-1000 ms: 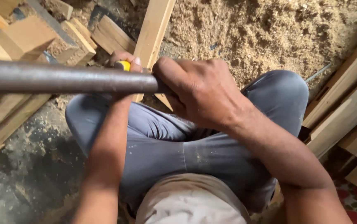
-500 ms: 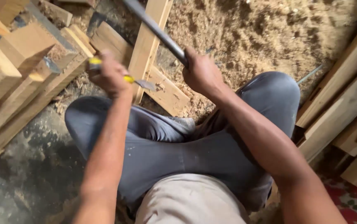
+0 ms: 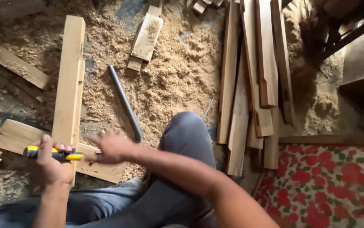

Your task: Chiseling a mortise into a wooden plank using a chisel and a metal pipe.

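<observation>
Head view: person seated on the floor, both hands in front of the knees.
Left hand [image 3: 53, 164]: fist wrapped fully round a yellow-and-black tool handle [image 3: 55, 154], held level; the working end is hidden behind the right hand, so the kind of tool cannot be told.
Right hand [image 3: 112, 147]: blurred, fingers spread and loose, holding nothing, at the tip end of the handle.
Metal rod [image 3: 125, 102]: lying free on the sawdust just beyond the right hand, slanted away from it; round, smooth, grey.
Long plank [image 3: 68, 80]: pale planed timber running away from the left hand, crossing a flat board [image 3: 87, 162] directly under both hands.
Sawdust [image 3: 177, 71]: loose, coarse, thick beyond the hands.
Stacked slats [image 3: 253, 76]: well right of the right hand, narrow, some notched.
Floral mat [image 3: 334, 181]: red pattern, nearer right.
Method note: judged best to keep the handle grip firm, brace the board, and keep the free hand's fingers clear of the tool's end.
</observation>
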